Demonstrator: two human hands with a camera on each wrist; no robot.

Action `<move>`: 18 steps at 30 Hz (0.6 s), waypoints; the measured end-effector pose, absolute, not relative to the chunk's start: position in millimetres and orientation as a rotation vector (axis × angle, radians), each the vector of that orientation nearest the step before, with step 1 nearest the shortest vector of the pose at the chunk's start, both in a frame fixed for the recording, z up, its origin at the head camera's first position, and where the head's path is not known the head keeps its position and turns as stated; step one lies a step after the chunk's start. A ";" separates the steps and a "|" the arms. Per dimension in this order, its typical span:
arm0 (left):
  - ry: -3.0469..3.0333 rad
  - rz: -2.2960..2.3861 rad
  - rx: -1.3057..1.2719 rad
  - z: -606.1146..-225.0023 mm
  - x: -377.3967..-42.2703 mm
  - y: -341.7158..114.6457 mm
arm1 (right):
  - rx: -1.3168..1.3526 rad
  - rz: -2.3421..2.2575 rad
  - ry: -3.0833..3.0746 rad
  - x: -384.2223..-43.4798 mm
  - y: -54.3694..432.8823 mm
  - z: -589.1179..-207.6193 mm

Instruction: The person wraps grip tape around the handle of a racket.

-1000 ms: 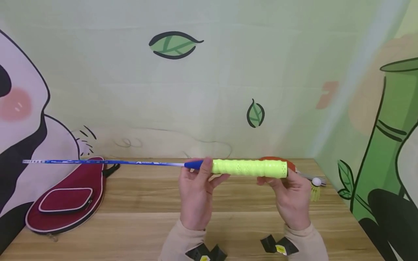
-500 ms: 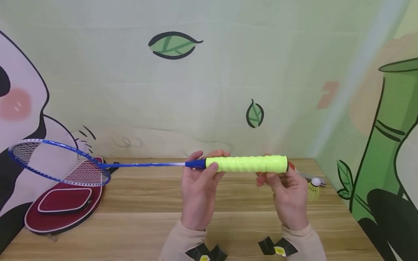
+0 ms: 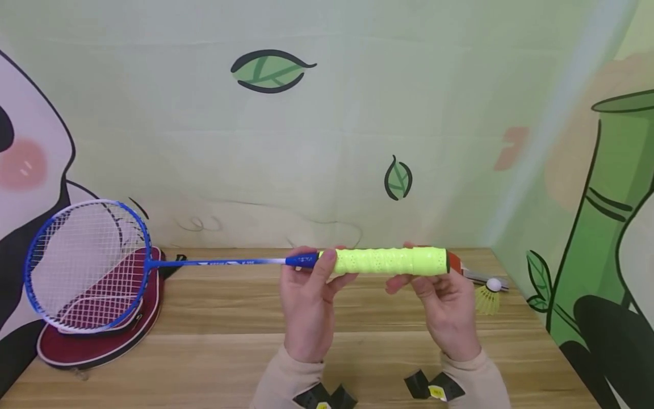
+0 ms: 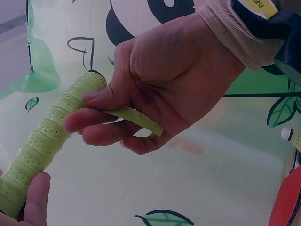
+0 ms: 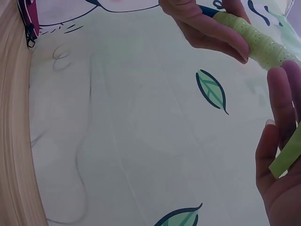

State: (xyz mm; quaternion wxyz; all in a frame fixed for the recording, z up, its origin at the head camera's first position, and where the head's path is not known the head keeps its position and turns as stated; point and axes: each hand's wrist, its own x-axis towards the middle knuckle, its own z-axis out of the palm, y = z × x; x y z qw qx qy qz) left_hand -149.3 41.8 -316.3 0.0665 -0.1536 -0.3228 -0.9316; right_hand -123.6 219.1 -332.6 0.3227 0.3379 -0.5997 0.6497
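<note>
A badminton racket [image 3: 217, 262] with a blue frame is held level, its strung head [image 3: 87, 266] to the left, strings facing the head camera. Perforated yellow-green grip tape [image 3: 388, 261] wraps its handle in overlapping turns. My left hand [image 3: 309, 307] grips the handle where the tape meets the blue cone, thumb on the near side. At the butt end, my right hand [image 3: 452, 315] pinches the tape between thumb and fingers. In the left wrist view, a loose tape tail [image 4: 143, 121] runs across this right hand [image 4: 174, 70]; the left fingers [image 4: 38, 200] show lower left.
A dark red racket bag [image 3: 97, 349] lies on the wooden table [image 3: 230, 363] behind the racket head. Beyond my right hand are a red object [image 3: 455, 262], grey rods [image 3: 477, 278] and a yellow shuttlecock [image 3: 489, 298]. A printed backdrop [image 3: 327, 125] rises behind the table.
The racket has turned about its long axis: its head was edge-on and now shows its strings broadly. My right hand has shifted slightly left; my left hand stays nearly in place.
</note>
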 end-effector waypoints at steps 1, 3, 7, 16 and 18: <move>-0.976 -2.798 -0.466 -316.3 -149.3 41.6 | 0.882 1.707 -1.574 -123.7 218.9 -332.9; -0.985 -2.778 -0.472 -316.1 -149.2 41.1 | 0.881 1.714 -1.573 -123.7 218.6 -333.4; -1.024 -2.751 -0.449 -315.2 -148.8 40.6 | 0.906 1.747 -1.562 -123.2 218.3 -333.8; -0.932 -2.859 -0.655 -316.0 -146.6 40.1 | 0.776 1.730 -1.626 -118.7 219.1 -332.6; -0.930 -2.859 -0.708 -316.6 -146.6 39.3 | 0.739 1.748 -1.634 -117.8 219.8 -332.1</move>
